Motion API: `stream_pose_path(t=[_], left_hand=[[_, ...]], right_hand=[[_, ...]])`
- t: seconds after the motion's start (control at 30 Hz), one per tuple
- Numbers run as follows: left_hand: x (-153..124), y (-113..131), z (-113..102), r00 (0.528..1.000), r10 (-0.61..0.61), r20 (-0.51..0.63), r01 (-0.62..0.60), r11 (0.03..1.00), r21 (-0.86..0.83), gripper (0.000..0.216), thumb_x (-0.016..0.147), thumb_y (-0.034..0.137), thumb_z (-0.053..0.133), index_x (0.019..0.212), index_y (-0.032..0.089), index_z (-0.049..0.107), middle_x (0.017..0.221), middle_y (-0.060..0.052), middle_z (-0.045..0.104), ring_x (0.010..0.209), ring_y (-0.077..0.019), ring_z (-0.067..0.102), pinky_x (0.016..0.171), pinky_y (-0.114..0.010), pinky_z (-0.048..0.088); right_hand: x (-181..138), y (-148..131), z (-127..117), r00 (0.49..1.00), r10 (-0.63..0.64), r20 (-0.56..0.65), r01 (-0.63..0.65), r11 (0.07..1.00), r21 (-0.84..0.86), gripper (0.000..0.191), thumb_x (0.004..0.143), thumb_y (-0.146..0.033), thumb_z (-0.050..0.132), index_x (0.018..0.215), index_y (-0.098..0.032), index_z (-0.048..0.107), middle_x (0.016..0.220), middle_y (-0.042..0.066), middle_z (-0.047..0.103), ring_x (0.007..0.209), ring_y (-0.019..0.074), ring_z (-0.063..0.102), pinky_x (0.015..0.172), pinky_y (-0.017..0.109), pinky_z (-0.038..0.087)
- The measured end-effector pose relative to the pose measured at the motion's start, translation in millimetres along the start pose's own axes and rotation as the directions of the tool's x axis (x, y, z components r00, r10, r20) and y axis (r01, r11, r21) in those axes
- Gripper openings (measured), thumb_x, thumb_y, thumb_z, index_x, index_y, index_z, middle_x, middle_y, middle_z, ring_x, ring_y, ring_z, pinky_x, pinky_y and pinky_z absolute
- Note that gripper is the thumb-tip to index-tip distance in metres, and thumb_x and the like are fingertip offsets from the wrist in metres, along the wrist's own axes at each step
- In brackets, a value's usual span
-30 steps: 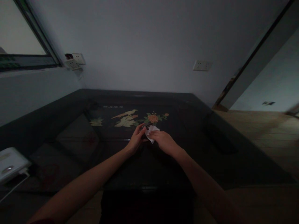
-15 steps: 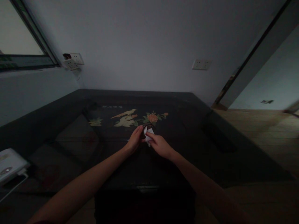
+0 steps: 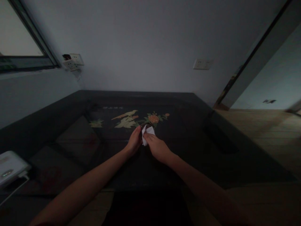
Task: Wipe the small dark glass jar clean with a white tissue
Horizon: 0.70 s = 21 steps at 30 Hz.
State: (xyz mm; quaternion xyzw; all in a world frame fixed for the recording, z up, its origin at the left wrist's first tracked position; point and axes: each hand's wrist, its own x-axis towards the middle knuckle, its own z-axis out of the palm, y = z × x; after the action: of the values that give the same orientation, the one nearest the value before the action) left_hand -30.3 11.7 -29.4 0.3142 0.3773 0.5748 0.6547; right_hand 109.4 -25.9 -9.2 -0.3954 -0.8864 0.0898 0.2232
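A plain wall, bluish grey in the dim light, fills the upper part of the frame, with a window (image 3: pixel 21 34) at the upper left and pale socket plates (image 3: pixel 202 64) at the upper right. Below it a dark, glossy desk (image 3: pixel 164 172) spreads across the middle, decorated with a yellowish bird (image 3: pixel 125 115) and an orange flower (image 3: pixel 153 118) with green leaves.

Just below the flower, near the centre of the frame, both hands meet around a small dark object (image 3: pixel 147 125); it is mostly hidden and too dim to identify. The left hand (image 3: pixel 134 140) holds it from the left, fingers curved against its side, though their tips cannot be made out. The right hand (image 3: pixel 158 147) has its fingers pressed together on a crumpled white tissue (image 3: pixel 150 130), which lies against the dark object.

At the lower left, a white box (image 3: pixel 13 164) with a white cord (image 3: pixel 15 190) is cut by the frame's edge. Light wooden flooring (image 3: pixel 263 125) shows at the right.
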Motion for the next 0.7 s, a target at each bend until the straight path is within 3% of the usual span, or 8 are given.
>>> stream_pose_path(t=[0.17, 0.3, 0.5, 0.6, 0.7], left_hand=[[-1, 3, 0, 1.000, -0.018, 0.020, 0.019, 0.998, -0.057, 0.028, 0.086, 0.039, 0.055, 0.104, 0.018, 0.059, 0.093, -0.006, 0.068, 0.076, -0.0158, 0.064, 0.068, -0.030, 0.052], [-1, 4, 1, 0.999, -0.034, 0.028, 0.036, 0.996, -0.083, 0.024, 0.087, 0.036, 0.054, 0.102, 0.017, 0.059, 0.095, -0.008, 0.068, 0.077, -0.0165, 0.064, 0.069, -0.032, 0.053], [-2, 1, 1, 1.000, 0.003, 0.015, -0.002, 0.999, -0.050, 0.023, 0.084, 0.035, 0.058, 0.097, 0.017, 0.063, 0.084, -0.004, 0.067, 0.069, -0.0128, 0.061, 0.061, -0.023, 0.049], [-3, 1, 2, 1.000, 0.027, 0.010, -0.026, 0.999, -0.034, 0.022, 0.081, 0.034, 0.062, 0.095, 0.017, 0.064, 0.084, -0.003, 0.066, 0.071, -0.0125, 0.060, 0.065, -0.022, 0.048], [-4, 0, 6, 0.997, 0.076, 0.013, -0.076, 0.997, -0.003, 0.025, 0.081, 0.035, 0.063, 0.100, 0.019, 0.064, 0.096, -0.002, 0.067, 0.083, -0.0141, 0.061, 0.074, -0.023, 0.048]], right_hand=[[1, 11, -12, 0.999, -0.040, 0.013, 0.042, 0.968, -0.246, 0.046, 0.089, -0.004, 0.037, 0.132, -0.014, 0.049, 0.137, 0.013, 0.052, 0.130, 0.0241, 0.044, 0.098, 0.042, 0.045], [0, 15, -14, 0.999, -0.017, 0.034, 0.025, 0.966, -0.258, 0.046, 0.088, -0.003, 0.038, 0.131, -0.015, 0.051, 0.136, 0.012, 0.053, 0.129, 0.0240, 0.044, 0.098, 0.042, 0.045], [1, 4, 5, 0.997, 0.017, -0.071, -0.011, 0.996, 0.090, 0.055, 0.084, 0.000, 0.034, 0.138, -0.011, 0.040, 0.129, 0.015, 0.057, 0.121, 0.0207, 0.051, 0.103, 0.038, 0.042], [5, -6, 17, 0.987, 0.108, -0.116, -0.070, 0.954, 0.290, 0.057, 0.082, -0.002, 0.038, 0.139, -0.006, 0.034, 0.128, 0.019, 0.055, 0.120, 0.0239, 0.051, 0.104, 0.041, 0.040], [7, -14, 23, 0.969, 0.194, -0.153, -0.103, 0.880, 0.463, 0.063, 0.080, -0.006, 0.045, 0.142, -0.009, 0.029, 0.137, 0.019, 0.047, 0.127, 0.0256, 0.044, 0.108, 0.044, 0.035]])
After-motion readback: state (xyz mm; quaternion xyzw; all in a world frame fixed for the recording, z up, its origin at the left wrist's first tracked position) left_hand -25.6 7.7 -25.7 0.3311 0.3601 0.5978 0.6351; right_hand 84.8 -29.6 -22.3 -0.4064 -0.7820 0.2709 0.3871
